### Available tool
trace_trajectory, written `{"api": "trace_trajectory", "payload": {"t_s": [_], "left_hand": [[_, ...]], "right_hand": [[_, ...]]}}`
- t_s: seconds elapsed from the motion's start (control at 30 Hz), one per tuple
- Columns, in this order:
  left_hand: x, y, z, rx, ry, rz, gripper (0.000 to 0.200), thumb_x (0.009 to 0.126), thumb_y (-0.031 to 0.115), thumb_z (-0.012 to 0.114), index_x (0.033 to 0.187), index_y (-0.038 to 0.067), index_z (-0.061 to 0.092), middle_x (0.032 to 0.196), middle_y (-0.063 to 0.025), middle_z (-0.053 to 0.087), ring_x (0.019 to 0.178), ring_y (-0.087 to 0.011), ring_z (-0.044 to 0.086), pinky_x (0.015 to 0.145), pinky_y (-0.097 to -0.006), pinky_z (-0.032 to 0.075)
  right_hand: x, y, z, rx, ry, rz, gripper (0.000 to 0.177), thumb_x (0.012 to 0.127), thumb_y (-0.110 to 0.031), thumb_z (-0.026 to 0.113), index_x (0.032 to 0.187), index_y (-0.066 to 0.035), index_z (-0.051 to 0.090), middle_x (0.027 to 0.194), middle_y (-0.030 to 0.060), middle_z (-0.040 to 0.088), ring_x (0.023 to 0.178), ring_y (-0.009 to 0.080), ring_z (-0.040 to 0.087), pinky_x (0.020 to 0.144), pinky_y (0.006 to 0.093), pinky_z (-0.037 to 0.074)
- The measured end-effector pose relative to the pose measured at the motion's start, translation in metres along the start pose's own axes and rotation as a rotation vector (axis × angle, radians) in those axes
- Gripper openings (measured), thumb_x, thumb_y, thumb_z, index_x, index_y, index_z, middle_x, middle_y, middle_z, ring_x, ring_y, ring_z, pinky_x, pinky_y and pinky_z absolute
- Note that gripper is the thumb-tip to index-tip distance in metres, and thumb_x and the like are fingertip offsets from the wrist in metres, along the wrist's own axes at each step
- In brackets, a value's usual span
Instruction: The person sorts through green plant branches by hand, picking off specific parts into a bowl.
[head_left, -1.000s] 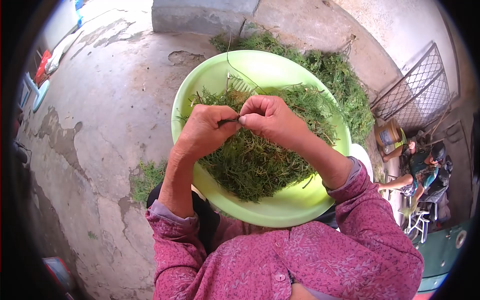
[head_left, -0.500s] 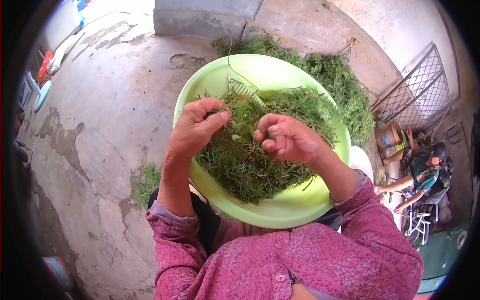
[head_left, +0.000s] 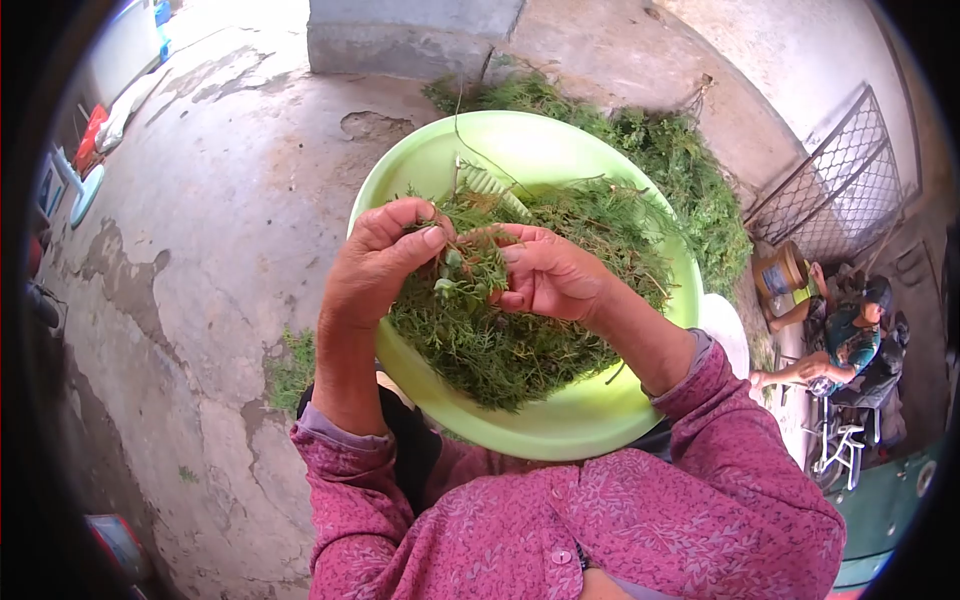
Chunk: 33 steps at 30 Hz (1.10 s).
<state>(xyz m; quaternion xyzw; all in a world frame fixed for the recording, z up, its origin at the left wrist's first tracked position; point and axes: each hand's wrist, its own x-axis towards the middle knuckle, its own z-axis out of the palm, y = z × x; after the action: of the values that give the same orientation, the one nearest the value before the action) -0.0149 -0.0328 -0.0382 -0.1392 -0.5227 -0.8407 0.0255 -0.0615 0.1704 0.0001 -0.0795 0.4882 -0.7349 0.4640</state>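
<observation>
1 basin (head_left: 560, 428), light green, round, on the person's lap & abt half full. 2 hands at work over it, both the person's own: left hand (head_left: 372, 268) and right hand (head_left: 548, 276), w/ 1 sprig (head_left: 462, 272) between them. Left grip is narrow, thumb & forefinger pinched on the sprig's upper end; right grip is closed too, fingers curled in on the sprig's other side. Fingertips of the 2 hands are near each other but can't tell if they touch. The sprig hangs just above the heap (head_left: 510, 345) in the basin, over its middle-left part. It looks feathery & fine-leaved, mid green w/ a few paler bits low down and thin brownish stems up top; its lower end blends into the heap, so its full length is unclear. The heap is the same stuff, tangled, darker green, w/ some bare twigs sticking out. 2 more lots of greens lie on the concrete floor (head_left: 200, 230): 1 big pile (head_left: 690, 170) past the basin's far rim, and 1 small tuft (head_left: 290, 365) left of the basin. 1 other person (head_left: 850, 335) sits well apart at the right, below 1 wire-mesh gate (head_left: 840, 185).
</observation>
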Motion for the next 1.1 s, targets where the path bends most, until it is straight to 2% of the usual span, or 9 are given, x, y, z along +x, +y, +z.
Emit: {"api": "trace_trajectory", "payload": {"t_s": [0.27,0.3,0.43,0.6,0.67,0.8,0.87,0.93,1.1], "left_hand": [[0.004,-0.003,-0.001,0.049,0.128,-0.067,0.008,0.082,0.011,0.059,0.082,0.003,0.061,0.07,0.0038,0.058,0.059,-0.0029,0.05,0.056,-0.0175,0.04],[0.003,-0.002,0.0,0.049,0.127,-0.069,0.008,0.082,0.011,0.059,0.082,0.003,0.061,0.07,0.0038,0.058,0.059,-0.0029,0.05,0.056,-0.0175,0.04],[0.002,-0.001,0.003,0.151,0.034,-0.048,0.009,0.082,0.011,0.06,0.083,0.002,0.062,0.07,0.0041,0.058,0.06,-0.0027,0.049,0.056,-0.0177,0.039],[0.001,0.003,0.008,0.233,0.029,-0.067,0.012,0.082,0.012,0.061,0.086,0.001,0.062,0.07,0.0047,0.057,0.062,-0.0025,0.048,0.056,-0.018,0.039],[0.0,0.003,0.009,0.188,-0.039,-0.086,0.012,0.082,0.012,0.061,0.086,0.001,0.063,0.07,0.0046,0.057,0.062,-0.0025,0.049,0.056,-0.0182,0.04],[-0.001,0.007,0.008,0.319,-0.054,-0.076,0.011,0.081,0.011,0.06,0.084,0.001,0.063,0.068,0.0047,0.057,0.061,-0.0023,0.049,0.055,-0.0182,0.04],[-0.001,0.008,0.011,0.283,0.082,-0.058,0.009,0.081,0.009,0.06,0.08,0.001,0.063,0.065,0.0047,0.056,0.06,-0.0021,0.048,0.054,-0.0183,0.039],[0.0,0.007,0.014,0.293,0.1,-0.04,0.009,0.081,0.009,0.059,0.078,0.001,0.063,0.064,0.0048,0.055,0.059,-0.002,0.048,0.053,-0.0183,0.038],[-0.002,0.007,0.018,0.325,0.092,-0.067,0.009,0.08,0.008,0.059,0.075,0.001,0.062,0.062,0.0046,0.055,0.056,-0.0018,0.047,0.05,-0.0184,0.037]], "right_hand": [[0.0,0.004,-0.002,0.067,0.038,-0.018,0.024,0.086,-0.015,0.057,0.108,-0.006,0.054,0.083,0.0016,0.06,0.066,0.0134,0.06,0.05,0.0212,0.044],[0.001,0.006,-0.005,-0.009,0.027,-0.022,0.021,0.087,-0.014,0.057,0.107,-0.007,0.055,0.082,0.0013,0.06,0.064,0.0128,0.06,0.049,0.0208,0.043],[-0.001,0.006,-0.001,-0.067,0.083,-0.01,0.015,0.087,-0.012,0.057,0.1,-0.005,0.058,0.076,0.0023,0.06,0.056,0.0114,0.058,0.047,0.0202,0.044],[-0.008,0.005,-0.007,-0.02,0.099,0.03,0.014,0.088,-0.013,0.057,0.098,-0.004,0.058,0.078,0.0015,0.058,0.06,0.0116,0.058,0.046,0.0193,0.041],[-0.011,0.004,-0.003,-0.027,0.112,0.038,0.015,0.088,-0.013,0.057,0.098,-0.003,0.058,0.078,0.0014,0.058,0.06,0.0116,0.058,0.045,0.0189,0.04],[-0.012,0.004,-0.002,-0.067,0.12,0.065,0.016,0.087,-0.013,0.056,0.097,-0.001,0.058,0.08,0.0067,0.061,0.058,0.0117,0.058,0.043,0.019,0.04],[-0.014,0.003,-0.004,-0.094,0.109,0.093,0.016,0.086,-0.012,0.055,0.096,0.0,0.058,0.081,0.0091,0.062,0.057,0.0116,0.057,0.042,0.0192,0.04],[-0.017,0.001,-0.005,-0.107,0.135,0.169,0.019,0.084,-0.011,0.053,0.097,0.002,0.058,0.083,0.0129,0.064,0.056,0.0116,0.057,0.042,0.0185,0.04],[-0.026,0.005,-0.006,-0.129,0.114,0.281,0.021,0.083,-0.011,0.053,0.099,0.003,0.058,0.081,0.0117,0.063,0.056,0.0098,0.057,0.042,0.0175,0.041]]}}
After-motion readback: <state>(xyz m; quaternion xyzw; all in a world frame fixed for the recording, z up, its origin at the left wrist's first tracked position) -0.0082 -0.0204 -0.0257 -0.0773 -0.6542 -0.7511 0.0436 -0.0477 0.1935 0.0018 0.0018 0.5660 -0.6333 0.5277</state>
